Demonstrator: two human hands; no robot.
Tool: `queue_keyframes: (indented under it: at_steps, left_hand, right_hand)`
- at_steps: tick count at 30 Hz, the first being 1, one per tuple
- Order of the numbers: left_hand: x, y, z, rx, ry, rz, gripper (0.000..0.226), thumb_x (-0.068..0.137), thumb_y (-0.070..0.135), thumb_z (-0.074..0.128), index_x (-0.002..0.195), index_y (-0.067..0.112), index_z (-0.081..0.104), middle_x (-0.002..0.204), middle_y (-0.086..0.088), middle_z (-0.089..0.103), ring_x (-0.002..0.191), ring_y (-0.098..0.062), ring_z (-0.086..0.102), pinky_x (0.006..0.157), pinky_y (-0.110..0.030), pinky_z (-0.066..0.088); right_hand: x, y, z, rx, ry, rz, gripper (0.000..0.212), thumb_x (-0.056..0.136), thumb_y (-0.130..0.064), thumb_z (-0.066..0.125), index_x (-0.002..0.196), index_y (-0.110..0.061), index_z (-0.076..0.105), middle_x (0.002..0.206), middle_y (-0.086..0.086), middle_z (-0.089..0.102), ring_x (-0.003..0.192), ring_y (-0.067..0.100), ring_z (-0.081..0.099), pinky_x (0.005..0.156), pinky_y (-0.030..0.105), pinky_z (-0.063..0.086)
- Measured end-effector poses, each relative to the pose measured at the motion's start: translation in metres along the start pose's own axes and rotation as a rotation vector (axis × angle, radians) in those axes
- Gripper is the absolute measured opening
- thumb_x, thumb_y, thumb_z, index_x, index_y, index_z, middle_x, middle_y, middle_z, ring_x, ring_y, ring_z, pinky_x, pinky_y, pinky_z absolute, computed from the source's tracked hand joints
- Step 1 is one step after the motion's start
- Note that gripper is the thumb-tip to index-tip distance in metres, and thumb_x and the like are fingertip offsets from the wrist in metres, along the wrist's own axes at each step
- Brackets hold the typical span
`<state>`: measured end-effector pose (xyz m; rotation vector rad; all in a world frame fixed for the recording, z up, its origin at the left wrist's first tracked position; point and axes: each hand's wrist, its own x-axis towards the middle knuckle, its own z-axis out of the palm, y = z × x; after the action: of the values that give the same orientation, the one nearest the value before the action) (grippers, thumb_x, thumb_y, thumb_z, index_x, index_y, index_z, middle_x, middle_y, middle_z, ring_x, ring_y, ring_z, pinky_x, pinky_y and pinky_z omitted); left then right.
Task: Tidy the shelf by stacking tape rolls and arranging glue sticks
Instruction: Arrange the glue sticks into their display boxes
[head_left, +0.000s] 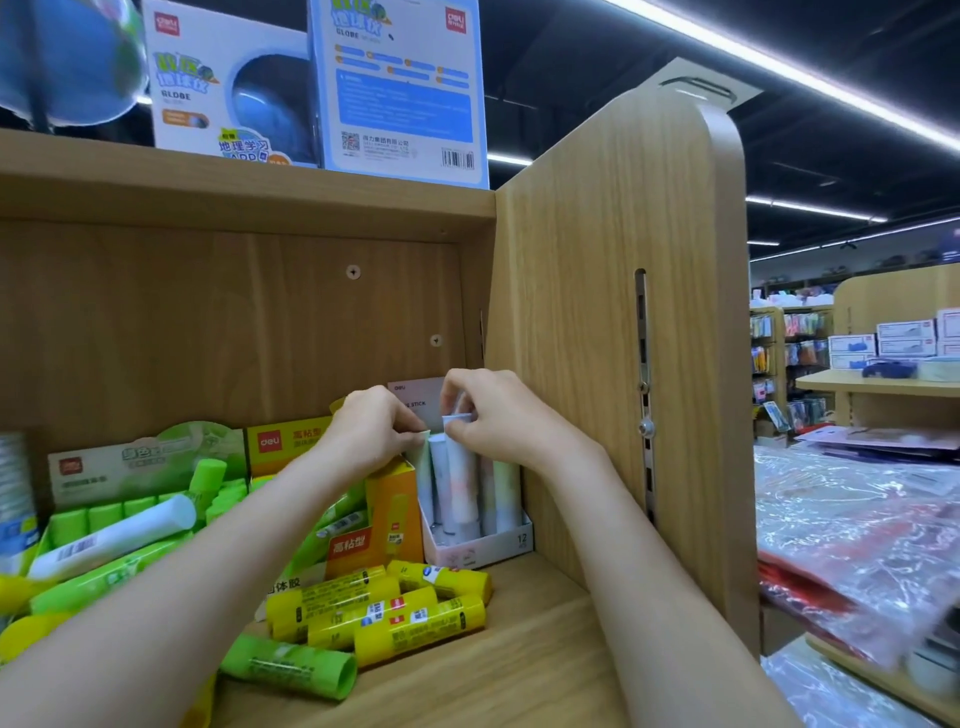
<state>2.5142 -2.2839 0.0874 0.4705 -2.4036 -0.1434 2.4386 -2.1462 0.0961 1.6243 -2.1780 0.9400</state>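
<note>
Both hands are working at the back right corner of the wooden shelf (519, 649). The right hand (493, 410) is curling its fingers and thumb around the top of a pastel glue stick (462, 478), pinching its white cap just under the fingertips. The left hand (376, 426) is sitting just beside it, fingers bent and pinching the top of the neighbouring pastel stick (423, 467). Both sticks are standing upright, directly below the fingers, inside a white display box (488, 545) marked 12, with more pastel sticks standing to the right of the right hand's fingers. Just left of the left fingers an orange carton (392, 509) is standing open. Well below both hands, near the forearms, a pile of yellow glue sticks (379, 608) is lying loose on the shelf board, and a green glue stick (291, 667) is lying at the front of that pile. Far left of the left fingers, a green tray of glue sticks (130, 509) is holding a white-and-green stick (114, 535) lying slanted across it. Well above the fingers, globe boxes (400, 88) are standing on the top shelf.
</note>
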Motion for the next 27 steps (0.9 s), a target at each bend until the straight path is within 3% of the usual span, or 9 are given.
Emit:
queue_keyframes:
  at_steps: [6, 12, 18, 27]
  left_hand:
    - [-0.0072, -0.0006, -0.0011, 0.018, 0.049, 0.03, 0.023, 0.084, 0.016, 0.067, 0.105, 0.008, 0.071, 0.106, -0.008, 0.07, 0.097, -0.014, 0.059, 0.082, -0.02, 0.037]
    - [-0.0064, 0.0, -0.0046, 0.008, 0.003, 0.038, 0.022, 0.083, 0.015, 0.068, 0.104, 0.01, 0.072, 0.103, -0.006, 0.071, 0.085, -0.006, 0.053, 0.078, -0.017, 0.037]
    - [-0.0019, -0.0013, -0.0029, -0.018, 0.009, -0.001, 0.021, 0.083, 0.013, 0.068, 0.103, 0.009, 0.072, 0.102, -0.006, 0.07, 0.086, -0.006, 0.053, 0.076, -0.018, 0.038]
    - [-0.0023, -0.0037, 0.005, -0.08, 0.104, -0.071, 0.019, 0.082, 0.018, 0.07, 0.099, 0.01, 0.074, 0.098, -0.005, 0.071, 0.081, -0.008, 0.053, 0.071, -0.019, 0.037]
  right_hand:
    - [0.0002, 0.0005, -0.0001, 0.016, -0.008, 0.005, 0.009, 0.09, -0.012, 0.052, 0.096, -0.019, 0.053, 0.103, 0.006, 0.055, 0.086, 0.02, 0.054, 0.065, 0.027, 0.045]
    - [-0.0002, -0.0003, -0.0011, -0.003, -0.004, -0.001, 0.01, 0.09, -0.012, 0.05, 0.093, -0.021, 0.051, 0.096, 0.001, 0.05, 0.086, 0.019, 0.052, 0.061, 0.025, 0.04]
    - [-0.0019, -0.0009, -0.0015, 0.008, -0.005, 0.002, 0.01, 0.09, -0.011, 0.05, 0.094, -0.02, 0.051, 0.098, 0.001, 0.05, 0.087, 0.018, 0.052, 0.062, 0.023, 0.043]
    - [-0.0026, -0.0012, -0.0007, 0.014, -0.01, 0.009, 0.012, 0.09, -0.013, 0.052, 0.101, -0.017, 0.056, 0.105, 0.007, 0.056, 0.088, 0.02, 0.056, 0.075, 0.034, 0.053]
